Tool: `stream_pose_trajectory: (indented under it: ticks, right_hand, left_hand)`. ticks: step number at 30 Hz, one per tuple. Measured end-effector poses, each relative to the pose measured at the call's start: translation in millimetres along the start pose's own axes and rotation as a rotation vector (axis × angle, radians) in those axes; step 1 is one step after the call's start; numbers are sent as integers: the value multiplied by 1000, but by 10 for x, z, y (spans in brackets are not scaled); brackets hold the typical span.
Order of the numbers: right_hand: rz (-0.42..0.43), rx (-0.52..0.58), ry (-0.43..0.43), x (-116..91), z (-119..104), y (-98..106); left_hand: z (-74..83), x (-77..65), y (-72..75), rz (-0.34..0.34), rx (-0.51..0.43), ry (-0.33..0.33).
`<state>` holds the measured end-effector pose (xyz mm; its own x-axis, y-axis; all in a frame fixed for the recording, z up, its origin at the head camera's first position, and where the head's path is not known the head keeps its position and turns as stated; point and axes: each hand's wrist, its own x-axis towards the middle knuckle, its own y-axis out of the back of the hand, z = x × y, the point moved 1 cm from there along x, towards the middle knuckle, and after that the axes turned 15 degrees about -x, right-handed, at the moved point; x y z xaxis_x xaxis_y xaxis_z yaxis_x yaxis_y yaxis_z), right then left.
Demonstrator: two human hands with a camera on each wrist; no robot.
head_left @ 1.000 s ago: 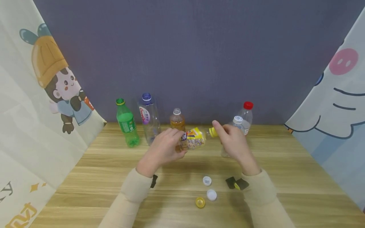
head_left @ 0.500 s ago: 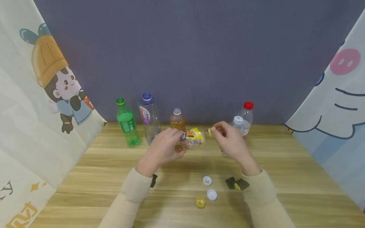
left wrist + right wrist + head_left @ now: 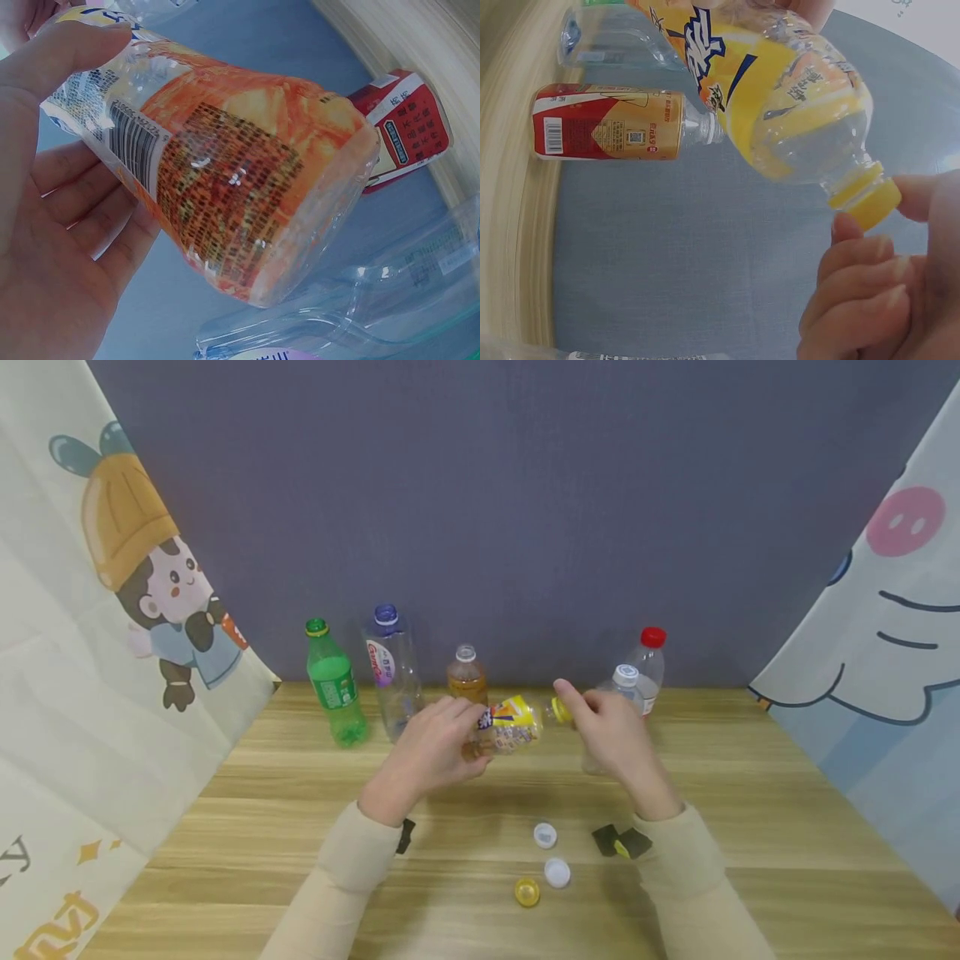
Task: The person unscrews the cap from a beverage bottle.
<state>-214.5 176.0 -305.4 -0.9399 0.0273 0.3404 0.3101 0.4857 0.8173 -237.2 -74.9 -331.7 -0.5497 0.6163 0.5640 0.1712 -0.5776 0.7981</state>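
Observation:
In the head view a clear bottle (image 3: 513,727) with a yellow and orange label lies tilted in the air above the table, neck to the right. My left hand (image 3: 435,747) holds it around the base half; the left wrist view shows the thumb over the orange label and the fingers beneath. My right hand (image 3: 615,739) is at the neck. Seen from the right wrist, thumb and index fingertip pinch the yellow cap (image 3: 875,202), which sits on the neck. The bottle's base is partly hidden by the left hand in the head view.
A green bottle (image 3: 336,693), a tall clear bottle (image 3: 405,672) and an amber-labelled bottle (image 3: 467,677) stand behind, without caps. To the right stand a white-capped bottle (image 3: 626,681) and a red-capped bottle (image 3: 651,660). Loose white (image 3: 557,872) and yellow caps (image 3: 527,892) lie in front.
My right thumb bends in over the yellow cap half a second ago, then swings back up and out now. The left hand and the bottle stay nearly still.

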Motion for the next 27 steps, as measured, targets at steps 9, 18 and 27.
stream_pose_trajectory:
  ticks: [9,18,27]
  right_hand:
    - [-29,16,135,3,21,2]
    - [-99,170,69,-17,-11,12]
    - [-23,82,47,-22,-16,25]
  left_hand:
    - [2,-5,-1,6,8,-5]
    - [-3,-17,2,7,-10,4]
    - [5,-11,-1,-5,-4,4]
